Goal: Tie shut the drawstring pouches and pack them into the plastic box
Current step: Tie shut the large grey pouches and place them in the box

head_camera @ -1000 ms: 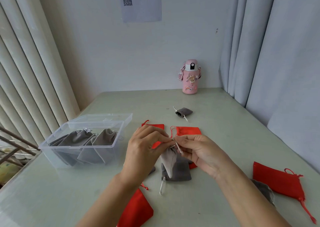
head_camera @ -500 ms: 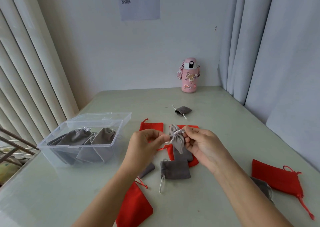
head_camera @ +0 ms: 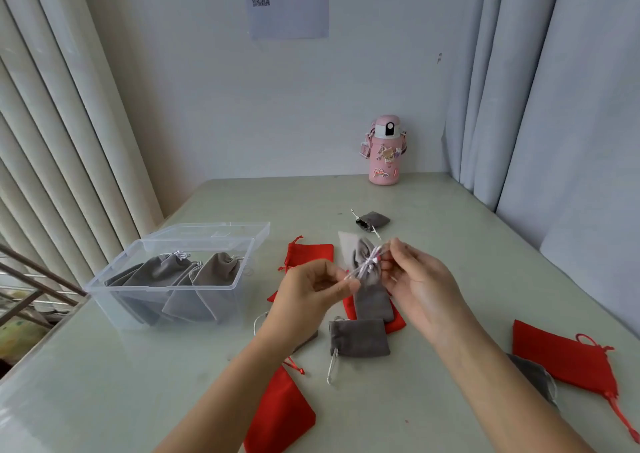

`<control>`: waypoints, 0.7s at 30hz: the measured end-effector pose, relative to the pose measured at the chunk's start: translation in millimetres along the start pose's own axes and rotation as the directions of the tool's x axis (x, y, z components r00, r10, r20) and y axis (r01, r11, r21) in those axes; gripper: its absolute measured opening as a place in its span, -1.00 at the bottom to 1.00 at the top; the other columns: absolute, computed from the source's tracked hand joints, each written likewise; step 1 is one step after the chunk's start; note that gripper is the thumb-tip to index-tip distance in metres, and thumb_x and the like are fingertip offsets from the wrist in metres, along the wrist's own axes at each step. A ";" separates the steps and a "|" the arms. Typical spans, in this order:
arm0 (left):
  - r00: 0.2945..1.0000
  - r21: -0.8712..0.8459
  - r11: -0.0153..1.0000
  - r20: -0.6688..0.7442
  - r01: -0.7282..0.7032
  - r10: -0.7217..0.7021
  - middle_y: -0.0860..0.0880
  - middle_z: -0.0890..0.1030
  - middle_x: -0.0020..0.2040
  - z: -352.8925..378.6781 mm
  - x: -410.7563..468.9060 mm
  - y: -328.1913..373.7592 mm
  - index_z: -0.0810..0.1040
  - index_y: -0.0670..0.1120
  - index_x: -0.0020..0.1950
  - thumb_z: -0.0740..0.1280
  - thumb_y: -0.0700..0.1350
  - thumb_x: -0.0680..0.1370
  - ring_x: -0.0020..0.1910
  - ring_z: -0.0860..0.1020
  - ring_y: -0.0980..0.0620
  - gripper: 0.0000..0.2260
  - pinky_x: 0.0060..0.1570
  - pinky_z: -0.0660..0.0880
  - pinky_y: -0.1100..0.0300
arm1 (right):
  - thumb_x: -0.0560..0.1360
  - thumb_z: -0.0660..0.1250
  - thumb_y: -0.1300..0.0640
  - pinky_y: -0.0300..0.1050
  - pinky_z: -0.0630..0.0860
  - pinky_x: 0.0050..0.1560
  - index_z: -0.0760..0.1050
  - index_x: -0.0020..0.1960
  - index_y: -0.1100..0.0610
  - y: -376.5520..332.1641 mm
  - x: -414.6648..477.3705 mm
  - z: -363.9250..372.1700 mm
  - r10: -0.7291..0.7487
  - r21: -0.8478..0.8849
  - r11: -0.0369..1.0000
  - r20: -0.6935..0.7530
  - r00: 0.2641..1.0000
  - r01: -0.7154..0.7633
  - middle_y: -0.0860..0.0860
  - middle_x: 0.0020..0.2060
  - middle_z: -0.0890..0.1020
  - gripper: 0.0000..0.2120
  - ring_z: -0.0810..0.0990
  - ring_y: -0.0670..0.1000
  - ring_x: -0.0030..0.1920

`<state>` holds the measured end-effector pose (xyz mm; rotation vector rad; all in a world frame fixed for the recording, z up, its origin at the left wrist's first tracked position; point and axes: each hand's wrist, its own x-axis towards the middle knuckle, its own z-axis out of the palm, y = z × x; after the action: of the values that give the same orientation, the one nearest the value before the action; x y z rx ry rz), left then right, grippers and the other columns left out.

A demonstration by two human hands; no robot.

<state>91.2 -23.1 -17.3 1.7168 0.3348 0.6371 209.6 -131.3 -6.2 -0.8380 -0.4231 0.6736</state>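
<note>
Grey pouch [head_camera: 372, 300]: velvet, hangs upright between the hands, neck gathered, top flared above. White cord [head_camera: 370, 265] is wound at the neck; left hand [head_camera: 311, 290] and right hand [head_camera: 415, 286] each pinch part of it.

Plastic box [head_camera: 114, 300]: clear, open-topped, stands well left of the left hand and holds boxed grey pouches [head_camera: 214, 272] with tied necks.

Flat grey pouch [head_camera: 358, 338] lies on the table [head_camera: 450, 244] just below the hands. Small grey pouch [head_camera: 373, 219] lies beyond them.

Far red pouch [head_camera: 310, 253] lies beyond the left hand. Near red pouch [head_camera: 280, 418] lies beside the left forearm. Right red pouch [head_camera: 564, 359] lies outside the right forearm.
</note>
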 end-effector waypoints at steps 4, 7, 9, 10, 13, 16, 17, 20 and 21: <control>0.997 -0.249 0.967 -0.021 0.061 -0.068 -0.07 0.58 -0.39 -4.9 2.7 1.5 0.45 -0.21 -0.28 0.43 -0.25 0.40 -0.42 0.52 0.14 -0.83 -0.37 0.42 0.38 | 0.54 0.29 0.28 -0.31 0.51 -0.23 0.52 -0.14 0.22 -0.2 -5.2 -3.3 -0.216 -0.540 0.812 0.076 0.973 0.222 0.02 -0.30 0.67 -0.91 0.59 -0.10 -0.29; 0.996 -0.245 0.966 -0.006 0.081 -0.085 -0.10 0.57 -0.38 -8.2 4.6 -1.7 0.45 -0.18 -0.30 0.45 -0.24 0.38 -0.42 0.53 0.12 -0.82 -0.37 0.43 0.37 | 0.52 0.29 0.36 -0.29 0.52 -0.22 0.46 -0.07 0.17 -2.2 -7.3 -2.7 -0.224 -0.566 0.787 0.107 0.969 0.245 0.03 -0.33 0.65 -0.89 0.57 -0.08 -0.33; 0.995 -0.184 0.978 0.045 0.100 -0.093 -0.07 0.57 -0.39 -7.2 5.2 -5.4 0.45 -0.17 -0.32 0.43 -0.31 0.42 -0.43 0.52 0.15 -0.81 -0.36 0.43 0.38 | 0.53 0.23 0.42 -0.30 0.50 -0.25 0.41 -0.04 0.17 -5.6 -7.8 -0.9 -0.178 -0.382 0.903 0.084 0.980 0.197 0.08 -0.34 0.62 -0.83 0.55 -0.07 -0.34; 0.991 -0.160 0.980 0.081 0.115 -0.103 -0.05 0.57 -0.39 -5.9 5.3 -6.7 0.46 -0.17 -0.32 0.41 -0.33 0.43 -0.42 0.53 0.15 -0.80 -0.33 0.45 0.37 | 0.53 0.18 0.45 -0.30 0.49 -0.29 0.40 -0.05 0.17 -6.1 -8.0 0.0 -0.138 -0.231 0.962 0.059 0.989 0.148 0.11 -0.36 0.60 -0.80 0.54 -0.08 -0.38; 0.982 -0.134 0.982 0.153 0.132 -0.111 -0.05 0.59 -0.37 -4.6 5.5 -9.1 0.48 -0.15 -0.32 0.42 -0.33 0.43 -0.36 0.55 0.12 -0.81 -0.22 0.50 0.31 | 0.50 0.15 0.46 -0.30 0.49 -0.35 0.39 -0.12 0.14 -4.0 -6.4 2.3 -0.023 0.103 0.994 0.002 1.000 0.022 0.09 -0.42 0.57 -0.76 0.48 -0.09 -0.45; 0.992 -0.117 0.990 0.114 0.076 -0.063 -0.01 0.60 -0.36 -6.3 3.7 -7.5 0.49 -0.15 -0.30 0.43 -0.31 0.43 -0.36 0.55 0.15 -0.82 -0.27 0.46 0.36 | 0.38 0.27 0.32 -0.25 0.48 -0.26 0.41 -0.13 0.13 -4.1 -7.0 3.1 -0.008 0.091 0.996 0.051 0.999 0.003 0.08 -0.36 0.58 -0.87 0.50 -0.06 -0.37; 0.996 -0.089 0.995 0.082 0.039 -0.032 0.00 0.61 -0.34 -6.8 3.2 -7.2 0.50 -0.15 -0.27 0.44 -0.29 0.43 -0.35 0.55 0.17 -0.85 -0.28 0.44 0.38 | 0.36 0.28 0.29 -0.24 0.49 -0.27 0.42 -0.14 0.14 -5.3 -8.5 3.2 -0.010 0.035 0.999 0.076 0.997 0.007 0.09 -0.33 0.58 -0.88 0.52 -0.04 -0.35; 0.998 -0.025 0.998 0.015 -0.061 0.062 -0.04 0.64 -0.04 -12.6 2.0 -4.4 0.56 -0.08 0.01 0.48 -0.08 0.40 -0.09 0.59 0.13 -0.77 -0.09 0.47 0.31 | 0.37 0.30 0.27 -0.21 0.52 -0.24 0.44 -0.14 0.17 -7.3 -11.6 3.6 0.020 -0.093 0.996 0.141 0.990 -0.007 0.11 -0.30 0.59 -0.92 0.57 0.01 -0.29; 0.997 -0.028 0.996 0.016 -0.081 0.081 -0.04 0.61 0.07 -15.9 1.1 -1.4 0.55 -0.03 0.11 0.42 -0.04 0.42 0.02 0.56 0.12 -0.72 0.02 0.47 0.26 | 0.38 0.30 0.28 -0.23 0.52 -0.24 0.45 -0.14 0.17 -7.0 -12.1 4.2 0.031 -0.111 0.994 0.143 0.989 -0.015 0.10 -0.29 0.59 -0.93 0.58 0.00 -0.28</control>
<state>83.0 -9.4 -16.3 1.7157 0.2445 0.6824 201.1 -140.8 0.8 -0.9022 -0.5865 0.7404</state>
